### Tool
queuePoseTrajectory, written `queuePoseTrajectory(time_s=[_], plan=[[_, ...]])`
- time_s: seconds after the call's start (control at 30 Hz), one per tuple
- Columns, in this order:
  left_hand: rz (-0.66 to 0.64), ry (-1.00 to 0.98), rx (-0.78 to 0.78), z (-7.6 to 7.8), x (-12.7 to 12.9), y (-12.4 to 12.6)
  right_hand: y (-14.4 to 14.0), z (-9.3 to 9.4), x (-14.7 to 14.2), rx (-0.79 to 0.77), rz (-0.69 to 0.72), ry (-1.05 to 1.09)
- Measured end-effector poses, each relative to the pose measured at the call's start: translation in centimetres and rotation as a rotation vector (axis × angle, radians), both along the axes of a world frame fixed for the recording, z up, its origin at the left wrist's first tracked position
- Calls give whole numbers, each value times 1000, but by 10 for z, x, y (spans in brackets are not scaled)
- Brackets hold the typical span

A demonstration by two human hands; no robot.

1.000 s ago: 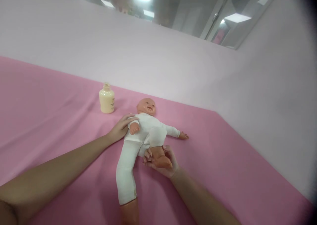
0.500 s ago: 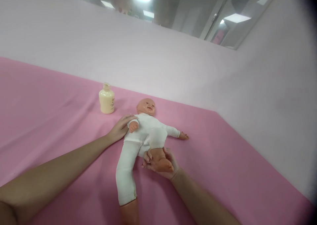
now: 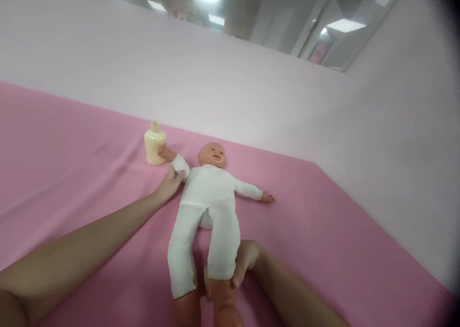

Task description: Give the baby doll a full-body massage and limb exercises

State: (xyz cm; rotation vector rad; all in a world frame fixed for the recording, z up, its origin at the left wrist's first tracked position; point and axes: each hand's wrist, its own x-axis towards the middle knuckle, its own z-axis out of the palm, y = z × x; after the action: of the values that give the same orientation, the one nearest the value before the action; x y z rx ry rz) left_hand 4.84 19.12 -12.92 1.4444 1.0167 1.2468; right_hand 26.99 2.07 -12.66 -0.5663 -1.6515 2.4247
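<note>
A baby doll [image 3: 208, 192] in a white bodysuit lies on its back on the pink cloth [image 3: 72, 173], head toward the wall, both legs stretched toward me. My left hand [image 3: 168, 183] grips the doll's upper arm, which points up-left so its little hand touches a cream lotion bottle [image 3: 154, 148]. My right hand [image 3: 244, 262] wraps the ankle of the doll's right-side leg, fingers curled around the white trouser end above the bare foot.
A pale pink wall [image 3: 251, 92] rises right behind the doll and bottle and turns a corner at the right. The pink cloth spreads wide on the left and right of the doll.
The bent leg has been pulled straight toward me by my right hand. My left hand has lifted the doll's arm outward to the bottle.
</note>
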Motion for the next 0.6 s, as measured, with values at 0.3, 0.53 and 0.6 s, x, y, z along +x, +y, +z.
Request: queuePoseTrajectory(time_s=[0.3, 0.53, 0.6], plan=[[-11, -3, 7, -6, 1, 4, 2, -5, 4, -68, 27, -137], [-19, -4, 21, -5, 0, 4, -1, 7, 4, 9, 41, -106], [-11, 8, 15, -4, 0, 3, 7, 1, -2, 49, 39, -48]])
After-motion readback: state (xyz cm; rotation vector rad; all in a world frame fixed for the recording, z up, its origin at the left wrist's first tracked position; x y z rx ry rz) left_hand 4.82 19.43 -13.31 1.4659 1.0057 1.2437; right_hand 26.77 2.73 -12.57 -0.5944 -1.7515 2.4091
